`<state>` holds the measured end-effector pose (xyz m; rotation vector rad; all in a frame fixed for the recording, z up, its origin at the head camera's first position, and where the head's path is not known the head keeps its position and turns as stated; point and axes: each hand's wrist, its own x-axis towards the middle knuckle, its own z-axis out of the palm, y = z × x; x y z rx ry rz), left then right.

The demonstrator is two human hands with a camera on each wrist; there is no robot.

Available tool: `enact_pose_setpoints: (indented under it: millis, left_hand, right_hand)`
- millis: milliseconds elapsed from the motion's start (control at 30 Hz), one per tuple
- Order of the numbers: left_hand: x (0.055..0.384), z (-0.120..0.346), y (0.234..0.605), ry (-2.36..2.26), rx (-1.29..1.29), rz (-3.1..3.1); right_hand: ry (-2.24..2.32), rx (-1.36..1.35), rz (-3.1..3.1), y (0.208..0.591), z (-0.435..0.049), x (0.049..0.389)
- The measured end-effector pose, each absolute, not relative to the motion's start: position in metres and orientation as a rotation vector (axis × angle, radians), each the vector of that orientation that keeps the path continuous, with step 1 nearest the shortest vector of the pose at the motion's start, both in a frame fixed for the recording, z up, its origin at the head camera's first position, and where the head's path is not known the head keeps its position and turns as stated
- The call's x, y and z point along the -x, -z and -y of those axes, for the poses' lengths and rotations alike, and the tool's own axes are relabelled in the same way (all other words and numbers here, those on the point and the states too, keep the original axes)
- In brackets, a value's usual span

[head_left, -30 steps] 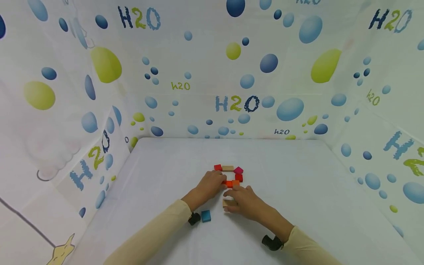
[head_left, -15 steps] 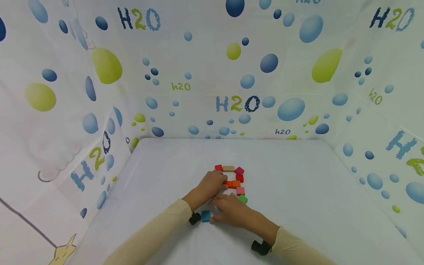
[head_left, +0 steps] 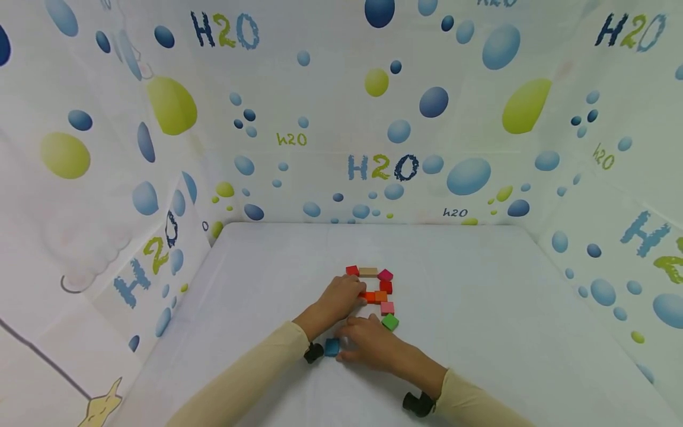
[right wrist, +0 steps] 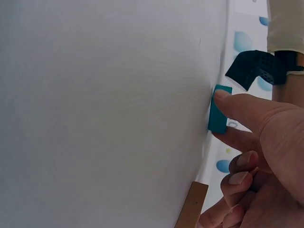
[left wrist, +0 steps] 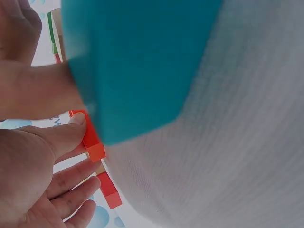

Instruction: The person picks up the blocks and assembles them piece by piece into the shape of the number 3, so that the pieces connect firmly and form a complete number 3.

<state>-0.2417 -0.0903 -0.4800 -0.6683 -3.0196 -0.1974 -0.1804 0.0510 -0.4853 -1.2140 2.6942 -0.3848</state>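
Note:
In the head view my left hand [head_left: 337,296] stays at the left end of an orange-red block [head_left: 370,297]. The left wrist view shows its thumb and index finger on either side of that orange-red block [left wrist: 90,133], the other fingers spread. My right hand [head_left: 372,343] pinches a teal-blue block [head_left: 332,347] between thumb and index finger, close to the left wrist. In the right wrist view the teal block [right wrist: 219,110] sits at the cloth, its remaining fingers curled loosely behind. The same block [left wrist: 137,61] looms large in the left wrist view.
An orange block [head_left: 380,296], a pink one [head_left: 387,308] and a green one [head_left: 391,322] continue rightward and down. Above lie red [head_left: 386,287], magenta [head_left: 385,274], tan [head_left: 368,272] and another red block [head_left: 352,270]. A wooden block [right wrist: 192,206] lies beside my right fingers.
My right hand has moved left and towards me, from a tan block to the teal one, and now pinches it. The pink and green blocks came into sight. The left hand has stayed put.

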Motion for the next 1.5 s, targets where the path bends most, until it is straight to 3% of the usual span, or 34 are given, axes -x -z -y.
enact_pose_setpoints:
  millis: [1500]
  left_hand:
    - [0.24,0.089,0.481,0.252,0.663,2.993]
  right_hand:
    - [0.602,1.011,-2.823,0.488,-0.075,0.198]
